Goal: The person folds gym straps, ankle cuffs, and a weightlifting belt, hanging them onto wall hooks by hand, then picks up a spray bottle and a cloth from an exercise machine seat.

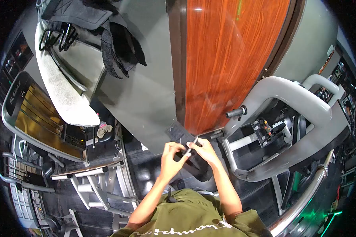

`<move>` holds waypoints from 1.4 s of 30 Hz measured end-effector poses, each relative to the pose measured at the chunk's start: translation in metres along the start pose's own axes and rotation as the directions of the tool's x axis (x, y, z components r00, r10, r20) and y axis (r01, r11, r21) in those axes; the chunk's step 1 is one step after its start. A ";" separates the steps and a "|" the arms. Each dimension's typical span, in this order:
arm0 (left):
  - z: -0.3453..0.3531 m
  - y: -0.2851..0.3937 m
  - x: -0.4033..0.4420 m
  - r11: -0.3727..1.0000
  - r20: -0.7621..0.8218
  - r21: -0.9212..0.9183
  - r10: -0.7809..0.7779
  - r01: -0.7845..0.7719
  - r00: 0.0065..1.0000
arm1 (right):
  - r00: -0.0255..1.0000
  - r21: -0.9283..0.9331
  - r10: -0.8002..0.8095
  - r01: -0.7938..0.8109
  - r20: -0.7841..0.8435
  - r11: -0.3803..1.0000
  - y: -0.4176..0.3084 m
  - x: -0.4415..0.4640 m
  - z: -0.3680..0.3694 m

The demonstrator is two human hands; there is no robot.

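Observation:
My left hand (172,158) and my right hand (203,150) are close together in front of my body, fingers bent and pinching. Between them is a black padded strap (199,168), its upper end (178,132) reaching past my left fingers and its lower part hanging towards my shirt. A thin, shiny, bar-like metal piece (192,146) lies slantwise at my fingertips, right at the strap. My right thumb and fingers close on this piece, and my left fingertips touch its lower end. Whether it is fixed to the strap is too small to tell.
A wood-grain door (229,59) stands ahead beside a grey wall panel (146,94). On the upper left hang a white towel (63,87) and black straps (118,51) by black hooks. Grey gym machine frames (281,91) stand right, a metal rail (304,201) lower right, and a rack (95,181) left.

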State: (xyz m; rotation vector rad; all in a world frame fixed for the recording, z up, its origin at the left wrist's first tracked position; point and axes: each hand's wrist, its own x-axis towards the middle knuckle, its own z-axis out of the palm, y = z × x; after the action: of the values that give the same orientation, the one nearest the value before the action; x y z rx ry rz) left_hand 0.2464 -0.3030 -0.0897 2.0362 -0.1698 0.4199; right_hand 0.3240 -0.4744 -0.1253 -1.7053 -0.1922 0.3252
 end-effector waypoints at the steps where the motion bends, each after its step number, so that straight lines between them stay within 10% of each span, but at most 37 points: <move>1: 0.011 -0.006 -0.005 0.955 -0.239 -0.281 -0.169 0.098 0.956 | 0.999 -0.107 -0.037 0.035 -0.016 0.994 0.003 0.002 0.004; 3: 0.010 -0.031 -0.011 0.905 -0.302 -0.341 -0.363 0.256 0.882 | 0.995 -0.067 -0.097 0.095 -0.036 0.993 -0.011 0.000 0.015; 8: -0.010 -0.024 0.009 0.755 0.113 -0.422 -0.504 0.501 0.856 | 0.991 -0.205 -0.127 0.114 -0.049 0.972 -0.042 -0.001 0.027; 21: -0.080 0.019 0.066 0.886 -0.519 -0.464 -0.269 -0.004 0.811 | 0.995 -0.202 -0.081 0.069 -0.050 0.977 -0.052 -0.014 0.026; 31: -0.108 -0.007 0.065 0.909 -0.608 -0.409 -0.341 0.085 0.717 | 0.985 -0.521 -0.086 -0.003 -0.147 0.853 -0.026 -0.021 0.019; 37: -0.090 -0.012 0.045 0.507 -0.466 -0.855 -0.655 -0.112 0.594 | 0.992 -0.253 0.023 -0.055 -0.125 0.966 -0.012 -0.010 0.018; 42: -0.064 -0.019 0.008 0.287 -0.014 -0.931 -0.645 0.226 0.764 | 0.997 -0.092 -0.071 0.070 -0.008 0.993 -0.035 -0.006 0.031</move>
State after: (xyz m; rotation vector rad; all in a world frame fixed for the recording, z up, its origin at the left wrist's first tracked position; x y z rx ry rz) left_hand 0.2449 -0.2376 -0.0752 0.7764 0.3940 0.2580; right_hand 0.3107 -0.4418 -0.0947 -1.7859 -0.2622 0.2572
